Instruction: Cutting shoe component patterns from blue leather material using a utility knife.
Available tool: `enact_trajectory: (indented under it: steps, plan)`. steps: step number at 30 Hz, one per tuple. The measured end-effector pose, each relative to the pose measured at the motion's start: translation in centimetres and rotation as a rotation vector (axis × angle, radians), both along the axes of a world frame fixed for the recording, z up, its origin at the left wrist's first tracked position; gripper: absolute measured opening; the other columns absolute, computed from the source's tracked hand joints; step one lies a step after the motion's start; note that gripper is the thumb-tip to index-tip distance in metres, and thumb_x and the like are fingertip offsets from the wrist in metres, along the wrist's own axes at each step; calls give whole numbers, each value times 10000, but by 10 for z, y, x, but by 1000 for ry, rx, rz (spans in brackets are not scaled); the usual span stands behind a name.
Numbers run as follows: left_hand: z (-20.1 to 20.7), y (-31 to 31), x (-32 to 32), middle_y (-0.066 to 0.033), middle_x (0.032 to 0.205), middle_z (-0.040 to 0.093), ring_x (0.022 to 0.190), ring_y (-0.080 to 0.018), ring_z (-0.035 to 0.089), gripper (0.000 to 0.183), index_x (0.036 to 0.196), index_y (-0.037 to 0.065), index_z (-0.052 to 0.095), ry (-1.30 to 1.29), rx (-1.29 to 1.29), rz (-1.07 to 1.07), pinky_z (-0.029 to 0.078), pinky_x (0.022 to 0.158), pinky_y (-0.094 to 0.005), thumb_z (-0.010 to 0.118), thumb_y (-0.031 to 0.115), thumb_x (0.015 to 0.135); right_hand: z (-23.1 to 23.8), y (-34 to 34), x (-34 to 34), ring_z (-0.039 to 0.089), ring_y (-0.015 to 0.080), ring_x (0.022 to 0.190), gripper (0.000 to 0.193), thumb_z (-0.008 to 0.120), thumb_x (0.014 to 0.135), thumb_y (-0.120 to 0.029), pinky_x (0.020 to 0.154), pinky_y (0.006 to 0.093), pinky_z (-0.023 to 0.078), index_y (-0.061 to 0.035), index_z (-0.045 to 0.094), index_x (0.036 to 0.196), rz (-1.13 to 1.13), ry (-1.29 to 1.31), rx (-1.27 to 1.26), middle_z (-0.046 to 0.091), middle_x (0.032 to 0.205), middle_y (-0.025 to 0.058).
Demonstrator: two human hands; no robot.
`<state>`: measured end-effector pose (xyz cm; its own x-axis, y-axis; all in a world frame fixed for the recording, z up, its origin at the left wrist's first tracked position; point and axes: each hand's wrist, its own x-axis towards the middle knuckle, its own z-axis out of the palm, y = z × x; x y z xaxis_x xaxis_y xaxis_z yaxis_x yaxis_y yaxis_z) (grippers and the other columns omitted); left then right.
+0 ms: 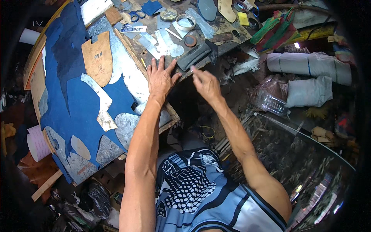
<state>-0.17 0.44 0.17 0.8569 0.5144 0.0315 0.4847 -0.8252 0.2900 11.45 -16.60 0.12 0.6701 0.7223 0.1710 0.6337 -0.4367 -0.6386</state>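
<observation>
My left hand (161, 79) lies flat on the near edge of the cluttered workbench, its fingers spread and nothing in its grasp. Just beyond its fingertips are some pale, clear-looking template pieces (167, 43). My right hand (206, 84) hovers off the bench edge, fingers curled in with the index finger reaching forward. Whatever those fingers may pinch is too small to make out. Close to its fingertips sits a dark folded bundle (194, 57) at the bench edge. Left of my left arm spreads a large blue sheet of material (75, 98), with a tan cardboard pattern (98, 58) lying over its edge.
Blue-handled scissors (136, 16), tape rolls (185, 22) and a brown ring (190, 41) lie farther back on the bench. White cut pieces (101, 101) rest on the blue sheet. Wrapped rolls (309, 65) and a glass-like panel (305, 133) stand at right.
</observation>
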Motion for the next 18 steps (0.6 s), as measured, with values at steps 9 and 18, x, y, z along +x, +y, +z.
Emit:
enact_trajectory:
  steps: [9,18]
  plan:
    - [-2,0,1,-156,1541,403,1420,-453,329,594,1424,314,539,-12,9,-9,267,1151,-560,611,577,896,-10,0,20,641,410,778,335,624,919,-184,701,476,524,-153,674,1249,-31,3,21,641,812,200]
    - [-4,0,2,-156,1542,400,1420,-455,327,598,1431,317,529,4,1,-16,272,1149,-565,601,583,900,-5,1,19,641,399,780,342,616,928,-202,697,471,527,-156,666,1263,-41,32,-14,643,830,211]
